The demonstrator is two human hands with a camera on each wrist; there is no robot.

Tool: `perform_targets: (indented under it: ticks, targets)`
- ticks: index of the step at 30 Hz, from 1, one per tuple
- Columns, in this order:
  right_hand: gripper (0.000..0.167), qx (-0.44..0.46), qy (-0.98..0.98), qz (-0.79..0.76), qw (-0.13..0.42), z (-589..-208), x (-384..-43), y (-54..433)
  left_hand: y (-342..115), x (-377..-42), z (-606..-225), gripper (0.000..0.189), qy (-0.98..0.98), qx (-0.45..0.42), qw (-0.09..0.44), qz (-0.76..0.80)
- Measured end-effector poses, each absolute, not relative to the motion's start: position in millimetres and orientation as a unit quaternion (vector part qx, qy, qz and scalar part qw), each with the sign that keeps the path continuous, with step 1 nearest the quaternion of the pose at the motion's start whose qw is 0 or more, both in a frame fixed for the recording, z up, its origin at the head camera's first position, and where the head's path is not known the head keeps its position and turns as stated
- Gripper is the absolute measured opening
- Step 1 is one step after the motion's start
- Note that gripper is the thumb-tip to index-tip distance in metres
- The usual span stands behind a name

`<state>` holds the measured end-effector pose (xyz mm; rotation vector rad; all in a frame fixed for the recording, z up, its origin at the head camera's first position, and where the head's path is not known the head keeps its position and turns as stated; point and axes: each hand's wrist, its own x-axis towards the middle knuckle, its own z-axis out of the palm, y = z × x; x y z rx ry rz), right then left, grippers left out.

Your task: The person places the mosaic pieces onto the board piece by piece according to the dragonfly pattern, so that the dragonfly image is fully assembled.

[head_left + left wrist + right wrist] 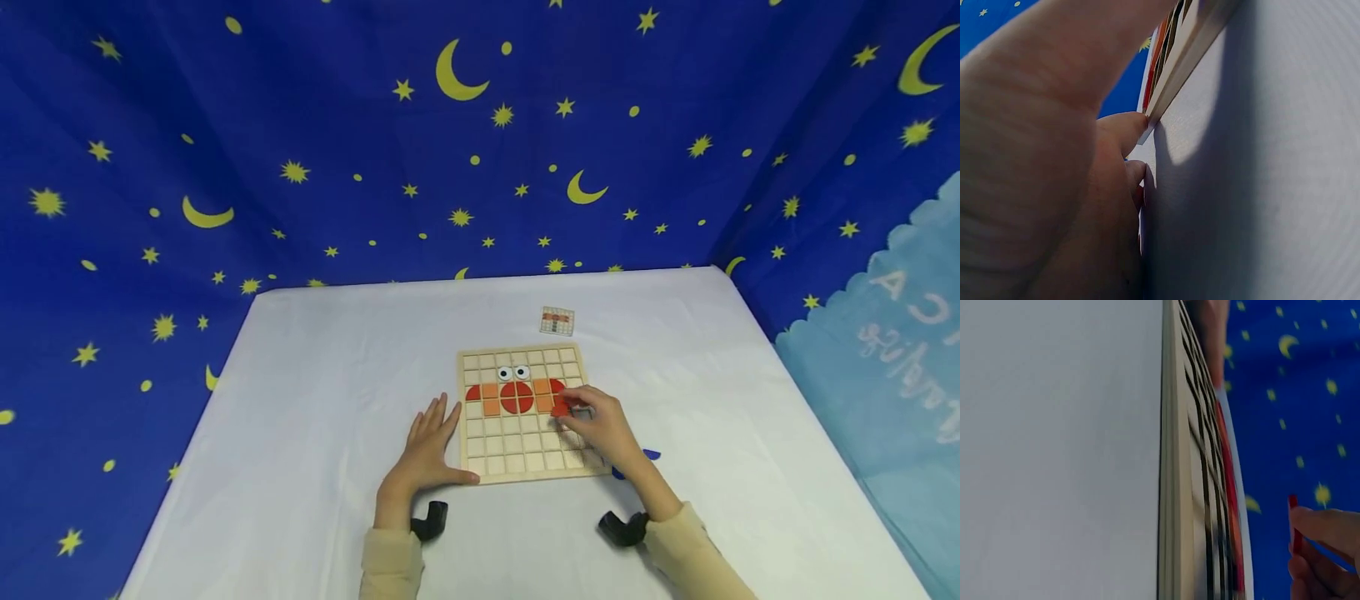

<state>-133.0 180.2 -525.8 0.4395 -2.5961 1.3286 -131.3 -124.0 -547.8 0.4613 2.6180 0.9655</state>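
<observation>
**Placement of the three cameras**

Head view: from above the near side of the table (315,400), facing forward and down, set far enough back to include the board (513,444), the left hand (426,454), the right hand (606,427) and the starry backdrop (375,125). Left wrist view: low, very close to the left hand, turned sideways, with the table at right. Right wrist view: low, turned sideways, facing across the board toward the backdrop. Both wrist views share the board's edge and the backdrop.
</observation>
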Motion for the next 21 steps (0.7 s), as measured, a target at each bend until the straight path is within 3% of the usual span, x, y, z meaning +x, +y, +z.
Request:
perform_targets:
  ticks: [9,21]
  targets:
    - [0.033,0.19,-0.876,0.436,0.086,-537.5,-160.6,101.9,-124.7,-132.9,-547.4,0.12,0.919,0.173,0.15,0.32]
    - [0.028,0.174,-0.897,0.402,0.058,-550.6,-171.5,61.3,-126.7,-130.1,-545.6,0.119,0.919,0.179,0.148,0.318]
